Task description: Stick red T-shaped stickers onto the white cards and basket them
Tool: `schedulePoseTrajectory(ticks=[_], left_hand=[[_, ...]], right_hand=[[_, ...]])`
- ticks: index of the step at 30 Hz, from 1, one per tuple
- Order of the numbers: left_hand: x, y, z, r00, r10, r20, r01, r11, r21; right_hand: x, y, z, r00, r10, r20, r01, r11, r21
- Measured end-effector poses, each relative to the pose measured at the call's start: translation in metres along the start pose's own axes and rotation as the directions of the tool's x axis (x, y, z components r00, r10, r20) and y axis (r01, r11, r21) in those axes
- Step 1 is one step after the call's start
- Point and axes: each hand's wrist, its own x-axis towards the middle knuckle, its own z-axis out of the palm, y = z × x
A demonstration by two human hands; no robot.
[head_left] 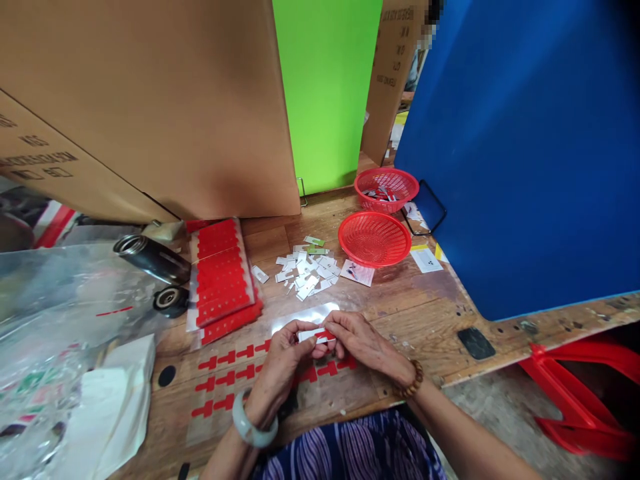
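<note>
Close to the table's front edge, my left hand (283, 363) pinches a small flat white piece (309, 335) between thumb and fingers. From the other side my right hand (364, 343) has its fingertips closed on a red sticker (325, 337), which lies against the white piece. Under both hands is a clear sheet with rows of red T-shaped stickers (245, 352), partly covered by my hands and wrists. Just beyond them, a loose pile of similar white pieces (310, 273) is spread over the wood, with a couple of green ones (316, 251) at its far side.
Stacked red sticker sheets (223, 267) lie left of the pile, beside a dark flask (155, 259) and its lid (171, 301). Two red baskets (375, 257) stand at the back right; the farther holds small pieces. Cardboard (200, 100), green and blue panels (525, 147) wall the table.
</note>
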Motion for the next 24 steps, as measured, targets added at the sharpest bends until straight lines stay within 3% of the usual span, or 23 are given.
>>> schedulePoseTrajectory(ticks=[6,13,15,17,20,22,24], left_hand=[[0.004,-0.004,-0.002,1.0,0.023,0.019,-0.023,1.0,0.004],[0.005,-0.009,0.002,0.998,0.047,0.049,-0.05,0.996,0.068],[0.006,-0.009,0.003,0.996,0.085,0.032,-0.086,0.996,0.03],[0.008,-0.009,0.002,0.991,0.13,0.012,-0.13,0.992,-0.001],[0.011,-0.013,0.0,0.989,0.146,0.001,-0.146,0.989,0.018],[0.013,-0.018,-0.002,0.99,0.142,0.004,-0.142,0.989,0.051],[0.015,-0.022,-0.003,0.99,0.139,0.015,-0.139,0.987,0.084]], right_hand=[[0.004,0.007,-0.002,0.994,0.052,0.091,-0.069,0.979,0.194],[0.005,0.021,-0.012,0.982,0.122,0.143,-0.152,0.963,0.223],[0.008,0.014,-0.024,0.988,0.13,0.078,-0.147,0.948,0.282],[0.011,0.003,-0.038,0.988,0.1,-0.116,-0.048,0.922,0.385],[0.019,-0.012,-0.054,0.899,0.046,-0.436,0.201,0.841,0.502],[0.027,-0.014,-0.056,0.872,0.05,-0.486,0.232,0.833,0.503],[0.036,-0.009,-0.051,0.894,0.051,-0.445,0.14,0.912,0.387]])
